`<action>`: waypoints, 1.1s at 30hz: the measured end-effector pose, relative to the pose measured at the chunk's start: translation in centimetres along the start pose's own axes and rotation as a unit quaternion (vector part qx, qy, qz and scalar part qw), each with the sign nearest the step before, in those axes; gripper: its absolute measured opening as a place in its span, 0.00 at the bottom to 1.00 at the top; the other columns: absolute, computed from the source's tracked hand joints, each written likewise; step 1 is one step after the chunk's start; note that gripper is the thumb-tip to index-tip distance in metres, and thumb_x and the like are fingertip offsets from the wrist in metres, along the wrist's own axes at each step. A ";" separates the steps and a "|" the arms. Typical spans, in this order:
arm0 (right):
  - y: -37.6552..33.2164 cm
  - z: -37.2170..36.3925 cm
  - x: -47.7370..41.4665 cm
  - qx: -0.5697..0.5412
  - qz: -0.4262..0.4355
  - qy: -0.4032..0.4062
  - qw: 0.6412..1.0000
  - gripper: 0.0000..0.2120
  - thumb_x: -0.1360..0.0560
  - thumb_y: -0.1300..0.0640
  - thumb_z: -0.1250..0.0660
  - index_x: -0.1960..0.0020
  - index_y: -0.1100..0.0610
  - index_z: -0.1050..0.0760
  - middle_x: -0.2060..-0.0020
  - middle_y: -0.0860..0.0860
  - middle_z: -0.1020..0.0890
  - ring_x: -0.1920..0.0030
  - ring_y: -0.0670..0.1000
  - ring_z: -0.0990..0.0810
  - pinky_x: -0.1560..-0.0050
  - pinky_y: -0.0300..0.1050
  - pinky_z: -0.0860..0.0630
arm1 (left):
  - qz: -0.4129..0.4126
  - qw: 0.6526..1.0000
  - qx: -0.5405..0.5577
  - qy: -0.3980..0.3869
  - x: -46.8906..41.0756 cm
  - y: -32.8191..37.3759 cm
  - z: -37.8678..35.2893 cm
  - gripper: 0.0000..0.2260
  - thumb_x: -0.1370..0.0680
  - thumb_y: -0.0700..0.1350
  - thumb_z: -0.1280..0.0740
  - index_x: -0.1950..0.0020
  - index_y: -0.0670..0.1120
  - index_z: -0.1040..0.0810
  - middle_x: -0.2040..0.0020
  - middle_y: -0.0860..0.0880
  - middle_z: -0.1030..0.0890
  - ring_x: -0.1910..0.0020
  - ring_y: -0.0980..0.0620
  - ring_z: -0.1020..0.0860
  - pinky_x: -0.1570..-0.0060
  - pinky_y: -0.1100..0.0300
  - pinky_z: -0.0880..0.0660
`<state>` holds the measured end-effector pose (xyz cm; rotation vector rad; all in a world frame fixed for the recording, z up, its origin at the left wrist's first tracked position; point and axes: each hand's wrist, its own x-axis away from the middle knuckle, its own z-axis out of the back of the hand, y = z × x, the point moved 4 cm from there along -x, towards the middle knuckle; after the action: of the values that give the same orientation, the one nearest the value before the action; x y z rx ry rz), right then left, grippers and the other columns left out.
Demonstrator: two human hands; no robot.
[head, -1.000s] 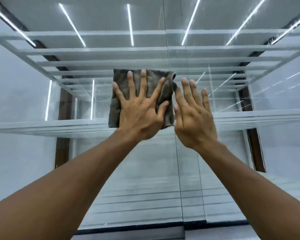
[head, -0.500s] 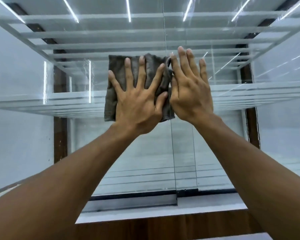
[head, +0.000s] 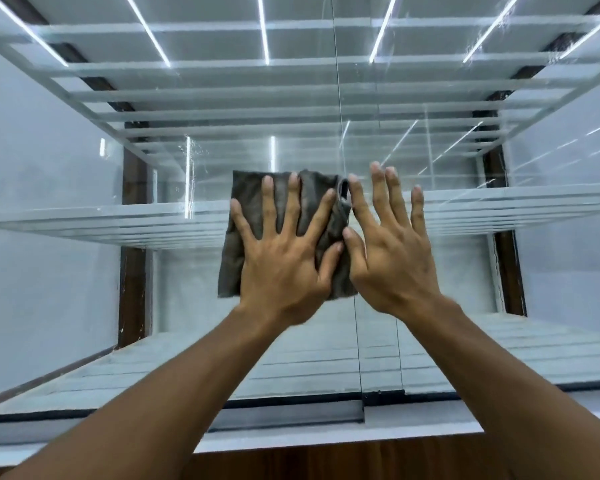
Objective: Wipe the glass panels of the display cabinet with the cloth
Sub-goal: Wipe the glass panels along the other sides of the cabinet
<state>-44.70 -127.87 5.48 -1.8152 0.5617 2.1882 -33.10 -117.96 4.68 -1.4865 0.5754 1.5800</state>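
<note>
Presently, the soft, limp cloth [head: 284, 233] is pressed flat against the glass panel [head: 187, 289] under the splayed left hand [head: 284, 271]; the right hand [head: 392, 265], open and empty, rests beside it.

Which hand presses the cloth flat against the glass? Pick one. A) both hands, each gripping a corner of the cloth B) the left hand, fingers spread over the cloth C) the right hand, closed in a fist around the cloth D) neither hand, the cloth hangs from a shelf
B: the left hand lies spread on the dark cloth, while the right hand rests open on the bare glass panel beside it.
</note>
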 end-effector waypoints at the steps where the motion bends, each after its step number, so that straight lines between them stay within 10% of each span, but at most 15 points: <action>1: -0.2 -0.1 1.1 0.001 0.003 0.003 1.000 0.32 0.16 0.47 0.52 0.15 0.54 0.52 0.15 0.56 0.55 0.16 0.55 0.60 0.18 0.60 0.64 | -0.008 1.000 -0.010 -0.008 1.3 0.1 -0.2 0.31 0.16 0.65 0.53 0.14 0.57 0.53 0.14 0.44 0.57 0.16 0.37 0.62 0.25 0.24 0.63; 16: -0.6 -0.7 3.9 0.003 0.011 0.035 0.999 0.30 0.16 0.51 0.51 0.16 0.58 0.47 0.16 0.59 0.49 0.16 0.58 0.54 0.17 0.62 0.60 | -0.060 0.997 -0.034 -0.037 7.9 0.3 -0.5 0.34 0.17 0.67 0.48 0.14 0.55 0.48 0.14 0.43 0.52 0.15 0.36 0.57 0.25 0.22 0.56; 22: -2.0 -1.3 5.7 -0.002 0.002 0.032 0.999 0.29 0.16 0.52 0.50 0.16 0.57 0.46 0.16 0.61 0.51 0.16 0.59 0.55 0.18 0.66 0.58 | 0.069 0.997 -0.014 -0.010 4.6 -3.3 0.4 0.34 0.17 0.68 0.51 0.14 0.56 0.52 0.14 0.45 0.57 0.16 0.38 0.61 0.24 0.26 0.64; 28: -2.1 -1.7 6.0 0.005 0.002 0.047 0.999 0.28 0.17 0.53 0.50 0.17 0.57 0.41 0.16 0.61 0.50 0.16 0.60 0.54 0.19 0.68 0.57 | -0.110 0.991 -0.058 -0.053 7.1 -3.0 0.5 0.34 0.18 0.69 0.49 0.14 0.57 0.48 0.14 0.44 0.52 0.15 0.37 0.58 0.25 0.22 0.56; 33: -5.4 -2.1 4.8 -0.026 0.020 0.063 0.997 0.28 0.17 0.53 0.48 0.18 0.60 0.41 0.17 0.63 0.50 0.16 0.61 0.55 0.18 0.64 0.58 | 0.051 0.998 -0.017 -0.014 4.2 -7.6 1.7 0.33 0.17 0.67 0.51 0.14 0.57 0.51 0.14 0.47 0.56 0.15 0.42 0.61 0.22 0.31 0.64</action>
<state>-41.50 -124.25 -0.32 -1.9972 0.5766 2.1448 -27.42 -111.46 2.67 -1.4785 0.6194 1.6934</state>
